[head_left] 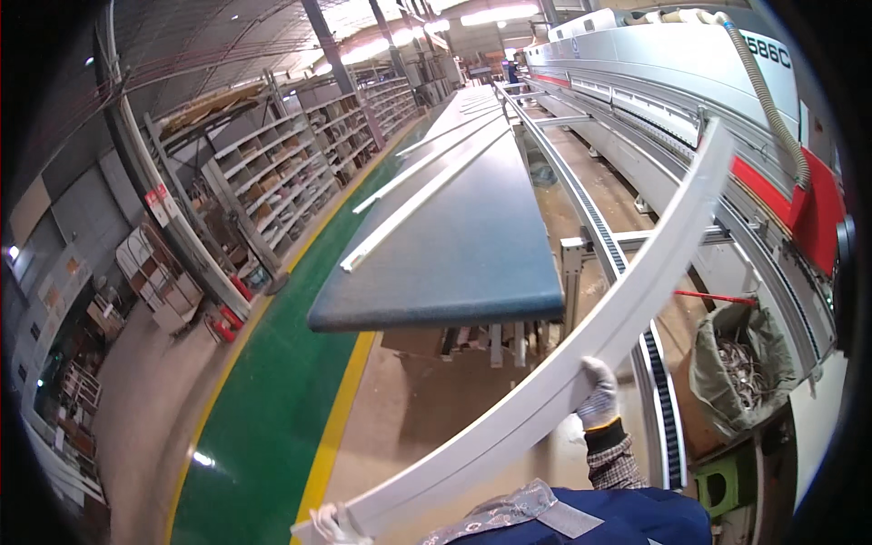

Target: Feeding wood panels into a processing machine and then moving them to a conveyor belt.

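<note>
A long white board or profile strip [649,282] runs diagonally across my front, from low left to high right, and looks bent by the lens. My right hand [598,392], in a pale glove with a dark cuff, grips its near edge around the middle. At its low left end, the gloved fingers of my left hand [331,525] are closed over the strip; the rest of that hand is hidden. Beyond it stands a table with a dark blue belt-like top [454,272], bearing several slim white strips [436,195].
To the right, a long white machine [636,54] with a hose [758,73] stretches away behind a metal rail [590,209]. A cloth-lined bin of scraps [740,372] sits below it. Left lie a green walkway [245,454], a post [168,209], red extinguishers [225,322] and shelving [272,177].
</note>
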`<state>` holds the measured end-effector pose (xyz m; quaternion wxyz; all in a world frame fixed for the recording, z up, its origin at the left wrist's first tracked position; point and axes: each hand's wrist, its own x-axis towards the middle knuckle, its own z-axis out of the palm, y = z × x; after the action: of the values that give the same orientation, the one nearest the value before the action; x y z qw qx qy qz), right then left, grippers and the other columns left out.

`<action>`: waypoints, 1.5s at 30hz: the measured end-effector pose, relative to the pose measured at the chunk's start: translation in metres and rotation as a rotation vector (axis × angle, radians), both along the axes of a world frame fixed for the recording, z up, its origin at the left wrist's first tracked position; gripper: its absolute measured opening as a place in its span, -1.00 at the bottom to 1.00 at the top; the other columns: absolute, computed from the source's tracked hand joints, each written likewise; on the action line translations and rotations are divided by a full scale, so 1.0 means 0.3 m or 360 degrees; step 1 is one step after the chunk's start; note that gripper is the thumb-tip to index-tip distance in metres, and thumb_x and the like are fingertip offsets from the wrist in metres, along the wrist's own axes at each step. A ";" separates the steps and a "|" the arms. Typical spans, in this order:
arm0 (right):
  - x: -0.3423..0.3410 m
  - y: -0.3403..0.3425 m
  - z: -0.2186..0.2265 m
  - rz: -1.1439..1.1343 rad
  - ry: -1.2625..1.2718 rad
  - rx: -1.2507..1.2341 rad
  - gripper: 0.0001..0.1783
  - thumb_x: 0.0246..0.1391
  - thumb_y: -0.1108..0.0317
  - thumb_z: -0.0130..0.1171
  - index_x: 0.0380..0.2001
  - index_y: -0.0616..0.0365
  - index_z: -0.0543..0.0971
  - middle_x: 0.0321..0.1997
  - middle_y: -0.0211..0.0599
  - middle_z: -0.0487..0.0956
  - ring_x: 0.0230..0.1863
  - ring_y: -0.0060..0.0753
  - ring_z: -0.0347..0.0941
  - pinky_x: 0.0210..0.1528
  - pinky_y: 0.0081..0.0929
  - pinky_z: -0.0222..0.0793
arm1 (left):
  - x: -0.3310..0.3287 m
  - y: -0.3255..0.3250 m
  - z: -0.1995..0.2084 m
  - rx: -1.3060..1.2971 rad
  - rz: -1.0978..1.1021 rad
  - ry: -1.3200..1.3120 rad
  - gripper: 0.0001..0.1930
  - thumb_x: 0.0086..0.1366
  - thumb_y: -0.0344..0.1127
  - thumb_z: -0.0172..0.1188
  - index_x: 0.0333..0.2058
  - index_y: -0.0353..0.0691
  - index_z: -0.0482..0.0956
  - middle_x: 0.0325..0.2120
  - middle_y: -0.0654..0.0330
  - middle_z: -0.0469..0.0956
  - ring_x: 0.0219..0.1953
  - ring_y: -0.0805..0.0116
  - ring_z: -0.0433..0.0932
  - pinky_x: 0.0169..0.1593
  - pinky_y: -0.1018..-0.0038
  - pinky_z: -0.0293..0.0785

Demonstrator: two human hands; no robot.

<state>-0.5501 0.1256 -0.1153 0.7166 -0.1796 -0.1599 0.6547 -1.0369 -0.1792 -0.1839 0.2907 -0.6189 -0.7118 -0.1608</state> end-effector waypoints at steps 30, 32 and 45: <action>-1.115 1.002 -0.603 0.0821 -0.0525 -0.0645 -0.63 0.29 0.30 0.26 0.07 0.27 0.55 -0.06 -0.14 0.67 -0.11 -0.28 0.65 -0.07 -0.29 0.65 | -0.675 1.887 -0.005 -0.1060 0.0372 -0.0764 0.44 -0.30 0.18 0.66 0.51 0.03 -0.07 0.09 -0.17 0.31 0.14 -0.21 0.34 0.23 -0.13 0.26; -1.036 0.825 -0.707 0.0654 -0.0293 -0.0740 -0.60 0.28 0.28 0.27 0.09 0.27 0.53 -0.01 -0.09 0.65 -0.03 -0.16 0.63 0.02 -0.20 0.61 | -0.636 2.145 -0.031 -0.0779 0.0242 -0.0627 0.40 -0.29 0.22 0.63 0.49 -0.02 0.00 0.04 -0.14 0.37 0.05 -0.13 0.45 0.12 0.00 0.41; -0.586 -0.169 -0.797 -0.0608 0.0078 -0.0925 -0.65 0.38 0.25 0.07 0.08 0.23 0.57 0.03 -0.01 0.67 -0.01 -0.01 0.64 0.07 -0.10 0.60 | -0.055 2.425 -0.261 -0.0202 -0.0506 -0.0372 -0.11 0.21 0.05 0.26 0.47 0.03 0.11 0.39 -0.15 0.13 0.42 -0.18 0.12 0.46 -0.11 -0.02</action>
<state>-0.7259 0.0748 -0.3544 0.7488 -0.3870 0.0868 0.5311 -1.0535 0.5484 -0.2623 0.1376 -0.7177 -0.6426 -0.2303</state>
